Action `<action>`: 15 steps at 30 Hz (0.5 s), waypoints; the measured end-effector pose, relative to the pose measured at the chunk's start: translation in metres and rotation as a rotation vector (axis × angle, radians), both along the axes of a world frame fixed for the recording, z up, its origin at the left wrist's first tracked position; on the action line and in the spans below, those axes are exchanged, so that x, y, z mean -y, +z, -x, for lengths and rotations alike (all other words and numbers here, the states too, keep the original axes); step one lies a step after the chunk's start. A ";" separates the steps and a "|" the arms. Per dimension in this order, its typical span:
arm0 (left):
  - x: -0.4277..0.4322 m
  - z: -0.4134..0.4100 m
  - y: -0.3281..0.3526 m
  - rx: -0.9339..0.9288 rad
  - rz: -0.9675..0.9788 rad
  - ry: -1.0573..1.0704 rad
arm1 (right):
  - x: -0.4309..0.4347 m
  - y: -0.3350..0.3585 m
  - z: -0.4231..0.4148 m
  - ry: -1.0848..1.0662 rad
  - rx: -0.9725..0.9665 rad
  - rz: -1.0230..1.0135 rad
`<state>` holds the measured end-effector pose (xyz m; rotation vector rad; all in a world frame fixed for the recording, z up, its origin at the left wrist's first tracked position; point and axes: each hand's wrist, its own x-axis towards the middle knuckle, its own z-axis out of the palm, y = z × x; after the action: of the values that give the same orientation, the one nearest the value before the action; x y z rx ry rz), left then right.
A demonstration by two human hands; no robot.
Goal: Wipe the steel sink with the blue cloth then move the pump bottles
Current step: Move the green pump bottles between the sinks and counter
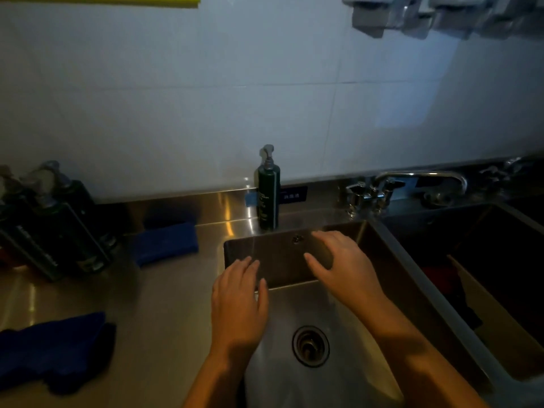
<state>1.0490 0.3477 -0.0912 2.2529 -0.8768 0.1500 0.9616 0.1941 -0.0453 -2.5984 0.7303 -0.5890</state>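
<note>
While both hands hover open and empty above the steel sink (294, 266):
left hand (238, 301), right hand (344, 266); two blue cloths lie left on the worktop (164, 304), near cloth (56, 348), far cloth (166, 241); one pump bottle (268, 195) stands behind.

Above the steel sink (282, 260), both bare hands are hovering with fingers spread, nothing blocking the basin down to its drain (310, 345). Behind the sink's back rim, one pump bottle (268, 198) is standing upright. Right of the sink, the faucet (418, 178) is arching. Left of the sink, the counter is lying passable between two blue cloths and clustered bottles (56, 225).
</note>
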 end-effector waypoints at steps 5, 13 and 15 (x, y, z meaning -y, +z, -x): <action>0.019 -0.032 -0.004 -0.014 0.035 0.056 | 0.030 -0.004 -0.047 0.049 0.026 -0.104; 0.045 -0.074 -0.007 0.047 -0.040 0.165 | 0.081 -0.005 -0.127 0.076 0.112 -0.331; 0.050 -0.084 -0.007 0.065 -0.046 0.183 | 0.091 -0.007 -0.145 0.073 0.135 -0.376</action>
<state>1.1335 0.2979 -0.0981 2.3818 -0.7132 0.2908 1.1068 0.1033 -0.0521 -2.2062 0.6312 -0.5406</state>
